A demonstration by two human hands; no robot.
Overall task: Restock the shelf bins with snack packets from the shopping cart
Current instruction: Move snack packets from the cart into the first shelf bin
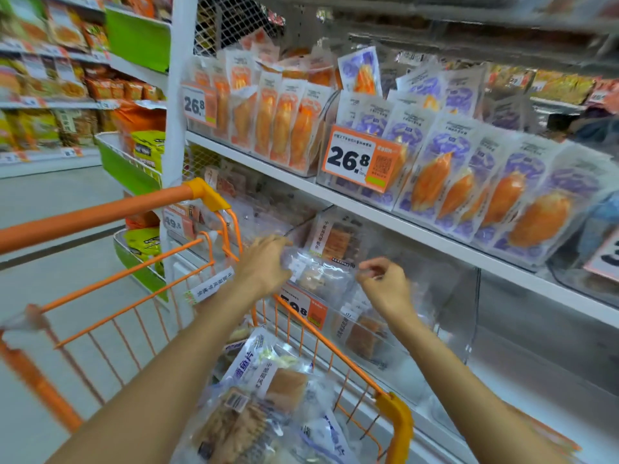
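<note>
While a person stands at a store shelf with both arms reaching forward, the scene reads like this:

Left hand [264, 266]: fingers curled around the left end of a clear snack packet [318, 272], holding it up in front of the lower shelf.
Right hand [385, 283]: fingers loosely bent at the packet's right edge; whether they actually pinch the film is hard to tell through the blur.
Snack packet: transparent, with pale brown pieces inside, held level between the two hands, just in front of the clear bin [418, 316] on the lower shelf.
Clear bin: holds a few similar packets with white label strips; an orange price tag [303, 308] sits on its front edge.
Shopping cart [395, 416]: orange wire frame, pulled close beside the shelf, below the arms.
Cart packets [268, 396]: a pile of clear bags of brown dried snacks with blue and white labels.
Upper shelf: bins of orange packets [284, 122] on the left and purple packets [485, 175] on the right, each with a tag reading 26.8.
</note>
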